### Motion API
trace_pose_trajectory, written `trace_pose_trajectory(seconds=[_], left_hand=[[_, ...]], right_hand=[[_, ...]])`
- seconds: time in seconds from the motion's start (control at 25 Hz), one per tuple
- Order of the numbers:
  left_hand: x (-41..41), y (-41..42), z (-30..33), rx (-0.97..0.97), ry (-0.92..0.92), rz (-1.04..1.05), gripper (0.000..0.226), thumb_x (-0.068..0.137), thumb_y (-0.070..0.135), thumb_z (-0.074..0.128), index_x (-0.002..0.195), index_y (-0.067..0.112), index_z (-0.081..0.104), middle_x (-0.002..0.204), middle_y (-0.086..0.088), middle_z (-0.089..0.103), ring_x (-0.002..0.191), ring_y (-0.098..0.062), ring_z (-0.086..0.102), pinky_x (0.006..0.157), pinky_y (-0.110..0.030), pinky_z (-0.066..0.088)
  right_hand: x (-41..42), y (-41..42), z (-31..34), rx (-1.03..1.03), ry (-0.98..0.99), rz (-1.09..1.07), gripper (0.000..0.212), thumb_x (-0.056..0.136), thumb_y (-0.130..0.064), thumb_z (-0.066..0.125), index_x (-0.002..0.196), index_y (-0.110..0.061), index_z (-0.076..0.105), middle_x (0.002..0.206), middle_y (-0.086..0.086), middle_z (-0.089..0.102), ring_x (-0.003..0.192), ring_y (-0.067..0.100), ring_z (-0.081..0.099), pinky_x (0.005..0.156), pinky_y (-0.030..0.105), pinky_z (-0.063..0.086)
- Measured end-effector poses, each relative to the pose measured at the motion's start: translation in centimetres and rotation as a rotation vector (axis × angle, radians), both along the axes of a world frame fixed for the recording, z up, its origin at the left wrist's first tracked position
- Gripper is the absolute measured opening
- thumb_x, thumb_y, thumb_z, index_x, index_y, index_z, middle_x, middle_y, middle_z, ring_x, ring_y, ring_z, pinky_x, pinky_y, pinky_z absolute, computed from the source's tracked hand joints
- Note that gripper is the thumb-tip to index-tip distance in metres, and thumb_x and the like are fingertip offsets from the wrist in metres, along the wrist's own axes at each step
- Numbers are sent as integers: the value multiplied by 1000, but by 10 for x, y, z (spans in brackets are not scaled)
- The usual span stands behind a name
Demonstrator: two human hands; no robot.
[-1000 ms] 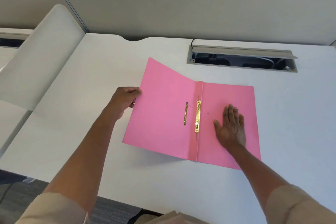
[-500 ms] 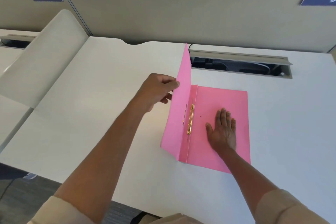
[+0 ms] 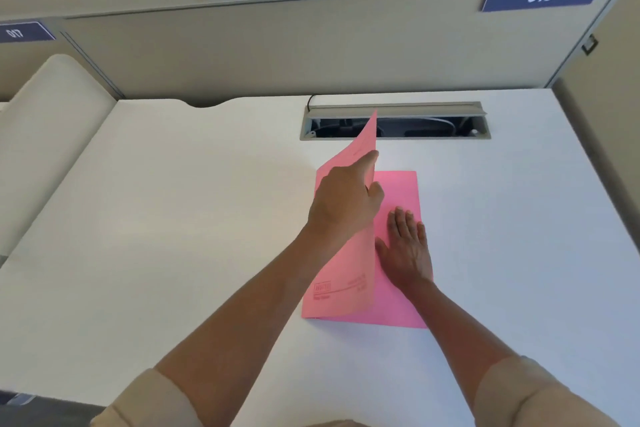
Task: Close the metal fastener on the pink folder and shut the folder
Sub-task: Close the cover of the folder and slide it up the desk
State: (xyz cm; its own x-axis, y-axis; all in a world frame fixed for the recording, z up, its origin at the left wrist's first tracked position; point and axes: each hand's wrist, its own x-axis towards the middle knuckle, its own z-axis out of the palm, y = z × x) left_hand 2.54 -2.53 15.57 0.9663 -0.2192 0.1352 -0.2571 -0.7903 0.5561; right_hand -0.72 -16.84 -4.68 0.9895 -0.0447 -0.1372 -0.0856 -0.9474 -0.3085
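The pink folder (image 3: 398, 191) lies on the white desk, its back half flat and its front cover (image 3: 346, 274) raised past upright, leaning over to the right. My left hand (image 3: 343, 204) pinches the free edge of that cover, fingers behind it and thumb in front. My right hand (image 3: 407, 250) rests flat, fingers spread, on the folder's flat right half, partly under the leaning cover. The metal fastener is hidden behind the raised cover. Printed text shows on the cover's outer face near its bottom.
An open cable tray (image 3: 394, 123) with a raised grey lid is set into the white desk (image 3: 173, 218) just behind the folder. A beige partition (image 3: 277, 45) with number plates 017 and 018 stands at the back. A curved white divider (image 3: 45, 135) is at the left.
My left hand has swung the front cover from lying open on the left, through upright, to leaning over the right half. The fastener is now hidden. My right hand has stayed flat.
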Motion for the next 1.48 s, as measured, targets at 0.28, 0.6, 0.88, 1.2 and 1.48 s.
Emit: trace_pose_trajectory(seconds=[0.28,0.6,0.88,1.2,1.48], left_hand=[[-10,-58,-40,195,-63,-59,45,99,23,42,143,24,49,86,-7,68,74,-24,67,66,-37,57],[-8,-109,-84,452,101,-38,46,94,16,53,138,8,45,87,-11,68,73,-28,68,50,-31,42],[-14,-122,-118,607,202,-146,15,87,1,56,83,9,68,80,-9,70,72,-28,69,52,-29,41],[-13,-119,-141,633,144,-294,18,93,4,53,95,5,71,94,-13,60,74,-28,66,56,-34,42],[-18,-87,-152,463,113,-260,30,102,23,44,125,7,54,110,-10,60,85,-26,66,66,-34,51]], right_hand=[[-6,-66,-6,0,-15,-114,66,102,-42,26,160,-14,9,169,6,3,156,24,-4,127,44,-2],[-9,-85,-13,-48,-80,-154,57,102,-35,25,158,-22,21,168,6,13,156,26,6,127,46,5],[-10,-84,-14,-41,-80,-153,57,103,-36,22,158,-23,19,169,5,11,156,26,5,127,46,4],[-10,-87,-14,-55,-82,-149,57,104,-36,23,159,-22,17,169,5,8,156,27,1,127,44,0],[-11,-82,-7,-70,-82,-145,57,103,-31,32,158,-18,22,168,10,14,155,32,9,126,48,6]])
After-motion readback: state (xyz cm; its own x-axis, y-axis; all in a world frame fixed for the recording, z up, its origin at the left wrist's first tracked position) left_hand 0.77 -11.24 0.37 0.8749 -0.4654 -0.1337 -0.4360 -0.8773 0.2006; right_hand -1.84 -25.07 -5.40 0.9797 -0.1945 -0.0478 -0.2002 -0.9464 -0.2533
